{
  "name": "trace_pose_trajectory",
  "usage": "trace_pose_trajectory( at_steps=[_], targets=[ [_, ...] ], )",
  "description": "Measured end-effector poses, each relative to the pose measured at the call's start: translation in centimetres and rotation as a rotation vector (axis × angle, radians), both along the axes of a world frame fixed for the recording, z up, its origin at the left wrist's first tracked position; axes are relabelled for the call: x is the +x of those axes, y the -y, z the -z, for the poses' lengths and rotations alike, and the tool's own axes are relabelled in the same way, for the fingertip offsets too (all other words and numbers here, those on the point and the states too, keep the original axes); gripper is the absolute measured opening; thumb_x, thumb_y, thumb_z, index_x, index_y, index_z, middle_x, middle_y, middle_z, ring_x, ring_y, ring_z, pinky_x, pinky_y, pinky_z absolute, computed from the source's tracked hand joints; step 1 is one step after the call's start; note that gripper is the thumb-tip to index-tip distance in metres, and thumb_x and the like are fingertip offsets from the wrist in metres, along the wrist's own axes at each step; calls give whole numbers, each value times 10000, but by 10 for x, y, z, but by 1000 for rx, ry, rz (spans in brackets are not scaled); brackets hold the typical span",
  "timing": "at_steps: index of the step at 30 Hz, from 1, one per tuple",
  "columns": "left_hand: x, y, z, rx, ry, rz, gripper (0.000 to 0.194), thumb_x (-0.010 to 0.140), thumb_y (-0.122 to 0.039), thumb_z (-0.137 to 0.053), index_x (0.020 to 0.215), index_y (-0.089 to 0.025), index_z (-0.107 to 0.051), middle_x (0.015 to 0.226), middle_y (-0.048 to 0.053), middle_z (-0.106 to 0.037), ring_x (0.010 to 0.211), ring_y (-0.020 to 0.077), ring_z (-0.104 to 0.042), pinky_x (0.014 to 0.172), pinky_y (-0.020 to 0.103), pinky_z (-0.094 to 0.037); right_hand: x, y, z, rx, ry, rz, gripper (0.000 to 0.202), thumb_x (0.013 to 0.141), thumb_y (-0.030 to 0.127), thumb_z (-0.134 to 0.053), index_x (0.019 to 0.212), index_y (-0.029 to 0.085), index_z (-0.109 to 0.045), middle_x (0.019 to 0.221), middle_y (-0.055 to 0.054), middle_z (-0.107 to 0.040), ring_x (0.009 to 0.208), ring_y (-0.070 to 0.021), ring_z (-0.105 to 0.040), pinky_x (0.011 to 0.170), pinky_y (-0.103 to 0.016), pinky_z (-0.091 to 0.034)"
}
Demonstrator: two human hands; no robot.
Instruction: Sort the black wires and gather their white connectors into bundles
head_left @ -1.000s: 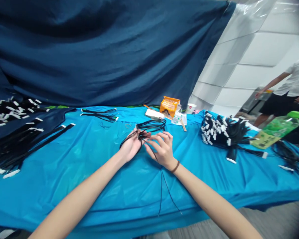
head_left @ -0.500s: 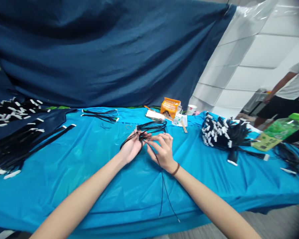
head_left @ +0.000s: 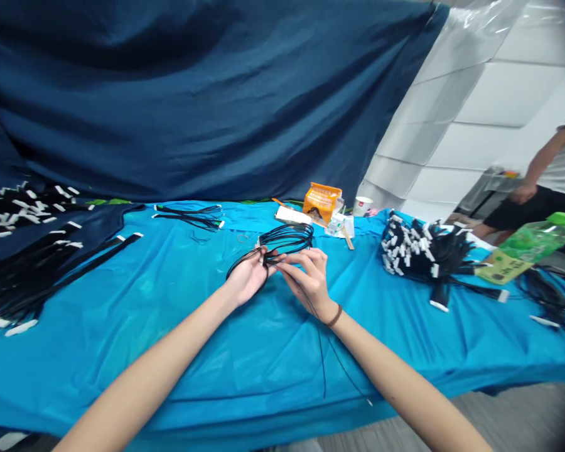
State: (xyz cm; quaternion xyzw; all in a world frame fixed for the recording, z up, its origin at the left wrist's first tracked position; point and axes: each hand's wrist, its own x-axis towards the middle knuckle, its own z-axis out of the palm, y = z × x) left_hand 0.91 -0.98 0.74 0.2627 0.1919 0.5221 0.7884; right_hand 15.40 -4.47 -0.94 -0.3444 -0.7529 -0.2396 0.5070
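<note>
A looped bundle of thin black cables (head_left: 287, 236) with a white connector hangs above the blue cloth. My left hand (head_left: 248, 276) is closed on the bundle near the connector, palm turned up. Close beside it, my right hand (head_left: 311, 282) pinches black strands at the bundle's right part; a brown band circles that wrist. Two loose cable ends (head_left: 324, 367) trail down past my right hand toward the cloth's front. The exact contact of the fingertips is partly hidden by the strands.
Black cables with white connectors (head_left: 23, 276) lie at left, a small bundle (head_left: 191, 216) behind. An orange box (head_left: 322, 202), paper cup (head_left: 362, 206) and packets stand at the back. A cable pile (head_left: 414, 248) and green-capped bottle (head_left: 530, 248) are at right, near a person (head_left: 558, 169).
The loose cable ends have swung to the right. My right hand's fingers have drawn closer together beside my left hand. The person at right has shifted, with the arm now lower and farther right.
</note>
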Motion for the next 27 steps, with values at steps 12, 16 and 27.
trace_pose_trajectory(
  at_steps=[12, 16, 27],
  targets=[
    [-4, 1, -2, 34, -12, 61, 241, 842, -145, -398, 693, -130, -587, 782, 90, -634, 901, 225, -587, 866, 469, -417, 4, 1, -3, -35, 8, 12, 145, 811, 208, -584, 899, 299, -653, 894, 2, -640, 892, -170, -499, 823, -362, -331],
    [-6, 1, -3, 74, -20, 64, 222, 845, -154, -405, 707, -134, -577, 784, 75, -632, 862, 208, -588, 825, 430, -439, 5, 2, -10, -119, -152, -78, 132, 818, 200, -567, 883, 266, -662, 864, -15, -649, 857, -171, -532, 802, -354, -394],
    [-1, -7, 1, -65, -163, -128, 238, 841, -94, -371, 634, -141, -478, 674, 67, -598, 681, 151, -597, 594, 242, -418, 18, -12, -25, -578, -1140, -677, 174, 758, 356, -622, 800, 188, -633, 778, -20, -647, 792, -158, -620, 789, -350, -501]
  ],
)
